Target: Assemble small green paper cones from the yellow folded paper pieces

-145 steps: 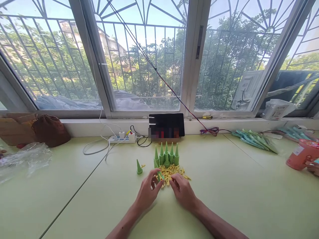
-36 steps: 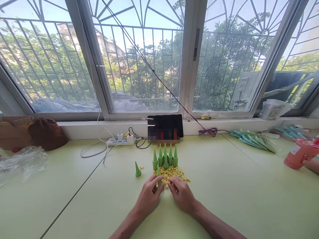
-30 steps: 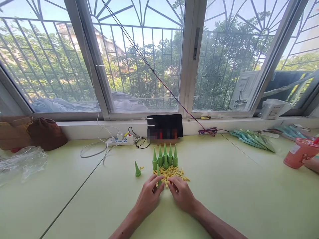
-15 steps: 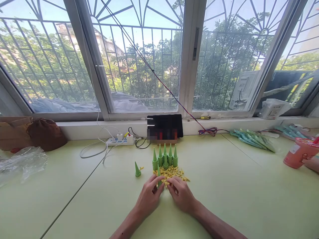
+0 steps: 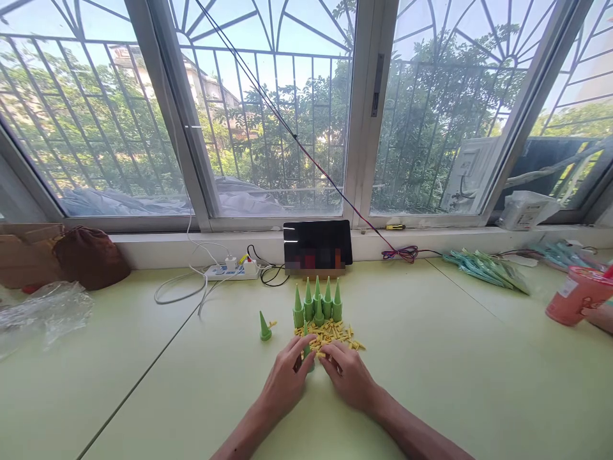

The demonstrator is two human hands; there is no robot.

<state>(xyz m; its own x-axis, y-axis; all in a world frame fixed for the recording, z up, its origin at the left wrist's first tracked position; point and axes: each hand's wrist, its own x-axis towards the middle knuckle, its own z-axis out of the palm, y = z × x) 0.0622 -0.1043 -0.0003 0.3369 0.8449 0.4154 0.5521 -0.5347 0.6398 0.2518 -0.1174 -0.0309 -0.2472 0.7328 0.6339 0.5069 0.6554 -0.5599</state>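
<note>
My left hand (image 5: 288, 370) is curled around a green pointed cone (image 5: 306, 335), which stands upright with its lower part mostly behind the fingers. Close to its right, my right hand (image 5: 348, 372) pinches a small yellow plastic piece (image 5: 320, 354) between thumb and forefinger. A loose pile of small yellow pieces (image 5: 341, 333) lies just beyond both hands. Several green cones on ribbed round bases (image 5: 338, 306) stand in a group behind the pile. Off to the left, another green cone (image 5: 264, 328) stands with a yellow piece at its side.
A dark tablet (image 5: 317, 246) leans at the window sill behind the cones. To its left lies a white power strip (image 5: 232, 272) with cables. Plastic packets (image 5: 486, 269) and a red cup (image 5: 578, 294) are on the right; a brown drawstring bag (image 5: 90, 259) sits at the far left.
The fingers of my left hand have loosened slightly around the cone, and more of its lower part shows. My right hand has hardly moved.
</note>
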